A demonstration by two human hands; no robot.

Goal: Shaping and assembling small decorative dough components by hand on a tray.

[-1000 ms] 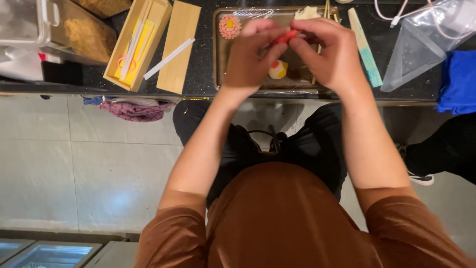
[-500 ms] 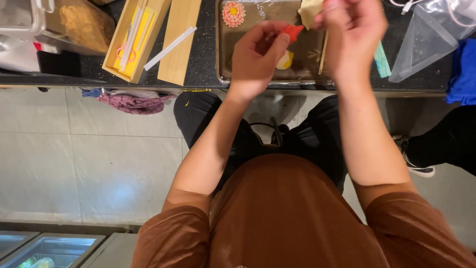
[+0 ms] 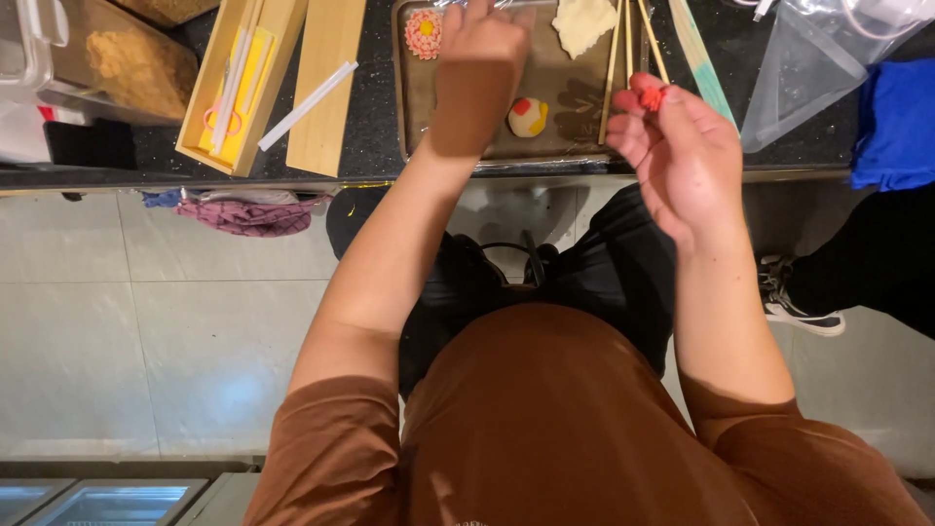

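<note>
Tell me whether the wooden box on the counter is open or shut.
Open. The wooden box has no lid on it; yellow and white tools show inside, and a flat wooden lid lies beside it.

On the brown tray (image 3: 419,107) lay one flower-shaped sweet (image 3: 424,32), one round sweet (image 3: 527,117), one pale dough piece (image 3: 582,21) and three thin sticks (image 3: 614,68); one open wooden box (image 3: 239,78) stood beside its lid (image 3: 326,83).

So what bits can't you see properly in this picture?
Head view, the only one:
- Left hand: fingertips cut off by the top edge, so its grip is unknown.
- Red piece in the right hand: too small to identify.
- Tray: far end beyond the frame.
- Clear bag: contents unreadable.
</note>
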